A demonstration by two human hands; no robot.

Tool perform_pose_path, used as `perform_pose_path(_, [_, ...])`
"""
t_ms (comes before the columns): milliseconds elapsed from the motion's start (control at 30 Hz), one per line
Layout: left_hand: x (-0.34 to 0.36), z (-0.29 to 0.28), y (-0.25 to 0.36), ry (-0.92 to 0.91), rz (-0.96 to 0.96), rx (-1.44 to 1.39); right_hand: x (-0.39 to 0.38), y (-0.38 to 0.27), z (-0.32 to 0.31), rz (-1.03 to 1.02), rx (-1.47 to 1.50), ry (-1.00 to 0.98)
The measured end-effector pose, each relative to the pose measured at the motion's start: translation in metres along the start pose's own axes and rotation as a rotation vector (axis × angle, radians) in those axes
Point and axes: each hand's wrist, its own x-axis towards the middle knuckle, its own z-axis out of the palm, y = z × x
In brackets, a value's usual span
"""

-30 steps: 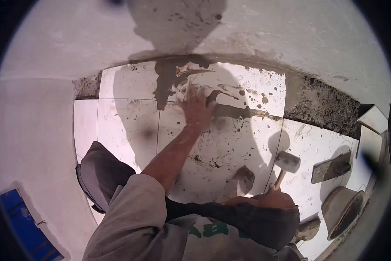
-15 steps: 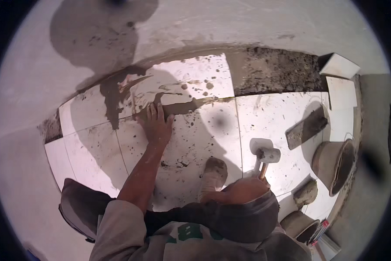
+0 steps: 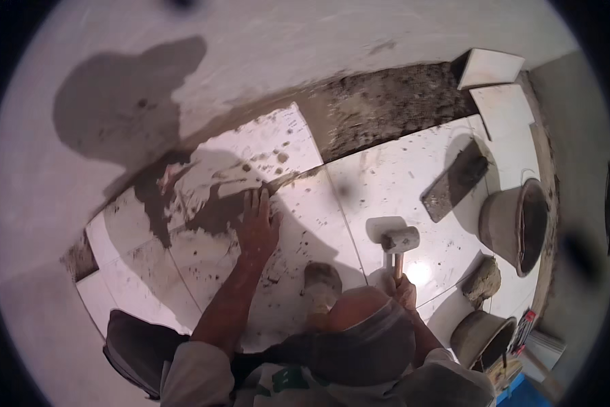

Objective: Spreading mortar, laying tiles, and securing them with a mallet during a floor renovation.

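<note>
Head view
Left hand [image 3: 256, 227]: lies flat, palm down, fingers spread wide on a mortar-smeared white floor tile [image 3: 264, 203], holding nothing; fingertips reach the mortar-filled joint at the tile's far edge.
Right hand [image 3: 405, 292]: closed around the wooden handle of a rubber mallet [image 3: 394, 239], low in the picture just beside the person's cap.
Mallet: pale head raised above the tiled floor [image 3: 386, 183], handle running down into the right hand; its shadow falls on the tile under it.
Pressed tile: near the wall, speckled with grey mortar, a dark wet smear to its left.
Mortar bed [image 3: 393, 108]: dark, rough strip along the wall [image 3: 318, 47], to the right of the pressed tile, not yet covered.
Loose tiles [image 3: 498, 88]: two white pieces at the upper right, beside the mortar bed.
Trowel [image 3: 455, 180]: a flat mortar-coated float lying on the tiles, well apart from both hands.
Bucket [image 3: 515, 227]: grey, at the right edge, just beside the trowel.
Mortar lump [image 3: 483, 279]: below the bucket, on the tile.
Second bucket [image 3: 480, 338]: lower right, near the person's right arm.
Foot [image 3: 322, 279]: mortar-caked, between the two hands; shoe or bare, cannot tell.
</note>
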Motion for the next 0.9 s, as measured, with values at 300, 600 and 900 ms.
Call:
perform_pose_path(300, [0.026,-0.004,0.027,0.033,0.074,0.002,-0.019,-0.003,-0.024,0.073,-0.170,-0.081])
perform_pose_path(600, [0.022,0.009,0.044,0.070,0.100,-0.123,-0.035,-0.021,-0.074,0.124,-0.525,-0.130])
perform_pose_path(900, [0.055,-0.047,0.059,-0.327,-0.051,-0.319,-0.018,-0.082,-0.040,-0.078,-0.029,-0.017])
